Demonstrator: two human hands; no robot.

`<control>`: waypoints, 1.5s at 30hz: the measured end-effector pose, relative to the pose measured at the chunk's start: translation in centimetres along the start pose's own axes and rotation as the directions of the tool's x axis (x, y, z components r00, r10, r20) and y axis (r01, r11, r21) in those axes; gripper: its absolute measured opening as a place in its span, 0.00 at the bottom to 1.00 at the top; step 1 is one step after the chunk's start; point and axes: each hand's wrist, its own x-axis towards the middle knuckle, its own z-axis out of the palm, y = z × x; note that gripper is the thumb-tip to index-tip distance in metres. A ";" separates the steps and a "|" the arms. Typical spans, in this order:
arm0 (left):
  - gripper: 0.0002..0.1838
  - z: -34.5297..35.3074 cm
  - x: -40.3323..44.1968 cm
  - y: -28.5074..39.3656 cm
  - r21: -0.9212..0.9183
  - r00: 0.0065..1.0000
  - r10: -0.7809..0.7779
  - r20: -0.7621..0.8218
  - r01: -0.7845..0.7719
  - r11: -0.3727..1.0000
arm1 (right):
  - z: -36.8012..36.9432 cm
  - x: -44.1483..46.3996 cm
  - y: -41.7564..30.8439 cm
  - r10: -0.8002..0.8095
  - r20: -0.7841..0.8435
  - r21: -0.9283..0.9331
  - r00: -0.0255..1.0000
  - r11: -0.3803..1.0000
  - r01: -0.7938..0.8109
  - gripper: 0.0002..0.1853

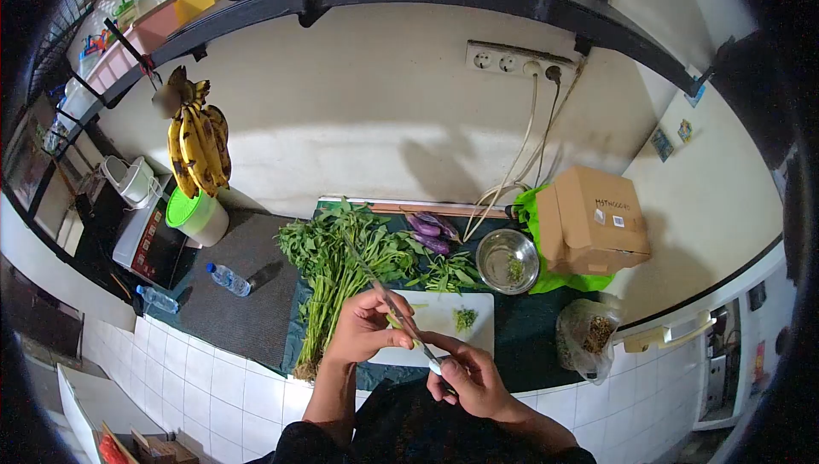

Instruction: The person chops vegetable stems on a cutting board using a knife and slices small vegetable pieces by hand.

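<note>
Gripping a knife (401,314) at lower centre of the frame, closed round the handle with the right hand (473,379), with the blade slanted up and left past the left hand (367,327). With that left hand, pinching a thin green piece (393,321) just beside the blade, narrowly between thumb and fingers; partly hidden, so cannot tell its full shape. With both hands close together, held above the lower part of a white cutting board (476,346). On the board, just above the right hand in the frame, chopped greens (465,320). Beyond the left hand, left of centre, a large leafy bunch (324,281). Near the centre, purple eggplants (433,245) above loose leaves (450,274). Right of these, a metal bowl (502,251) with greens inside, on the dark-covered worktop (529,345). Farther right, a cardboard box (590,217).
</note>
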 end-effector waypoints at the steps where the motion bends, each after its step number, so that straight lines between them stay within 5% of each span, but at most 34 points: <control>1: 0.22 0.0 -0.1 0.0 0.022 1.000 0.008 0.000 -0.008 1.000 | 0.0 -0.1 0.2 -0.010 0.002 0.010 1.000 1.000 0.010 0.31; 8: 0.22 0.1 -0.6 0.4 0.016 0.991 -0.007 -0.132 0.009 1.000 | -0.1 -0.1 0.2 -0.018 0.013 0.036 1.000 0.999 0.018 0.32; 20: 0.24 -0.8 -0.9 -0.1 0.016 1.000 0.026 0.011 -0.026 1.000 | 0.2 0.2 0.6 -0.037 0.023 -0.020 0.999 0.999 0.037 0.34; 28: 0.21 -0.9 -1.0 -0.2 0.044 1.000 0.005 -0.010 -0.005 0.999 | 0.1 0.4 1.0 -0.045 -0.006 -0.020 0.999 0.999 0.045 0.26; 45: 0.19 -0.1 -0.7 0.7 0.032 0.987 -0.016 -0.160 0.022 0.999 | 0.1 0.4 1.8 -0.068 -0.005 -0.023 0.998 0.997 0.068 0.27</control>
